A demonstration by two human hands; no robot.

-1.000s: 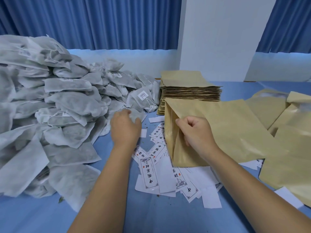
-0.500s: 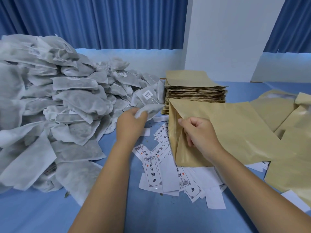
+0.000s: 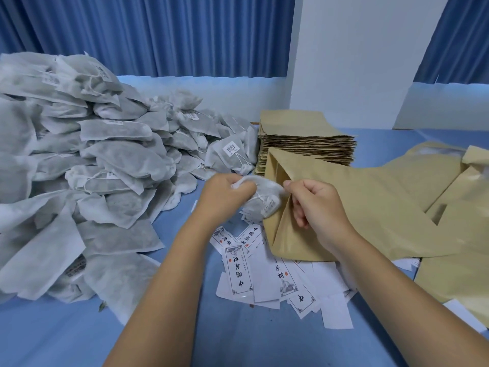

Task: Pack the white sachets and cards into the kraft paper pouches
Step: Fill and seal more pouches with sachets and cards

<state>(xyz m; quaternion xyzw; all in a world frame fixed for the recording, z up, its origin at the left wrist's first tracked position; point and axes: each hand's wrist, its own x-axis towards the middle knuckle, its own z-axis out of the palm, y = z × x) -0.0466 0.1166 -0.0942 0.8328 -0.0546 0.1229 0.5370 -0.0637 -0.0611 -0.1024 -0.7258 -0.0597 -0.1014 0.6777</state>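
Gripping a white sachet [image 3: 260, 200] in curled fingers, the left hand [image 3: 225, 193] holds it at the open mouth of a kraft pouch [image 3: 370, 207], with the sachet's right end just inside the opening. A small printed tag on the sachet is too blurred to read. The right hand [image 3: 315, 205] pinches the pouch's upper edge between thumb and fingers and lifts it so that the mouth gapes toward the left. The rest of the pouch lies flat on the blue table [image 3: 238, 340].

Just near of the hands, loose cards [image 3: 254, 274] lie scattered and overlapping, partly under the pouch. Each printed one carries large black Chinese characters inside a decorative border, 中 and 材 among them, with small red seal marks beside; several lie blank side up.

On the left a high pile of sachets [image 3: 92, 168] fills the table. One at its right edge shows a white sticker [image 3: 231, 149] with a barcode, its digits too small to make out. A neat stack of flat pouches [image 3: 304, 139] sits just beyond the hands, and more pouches [image 3: 449, 181] lie at the right.
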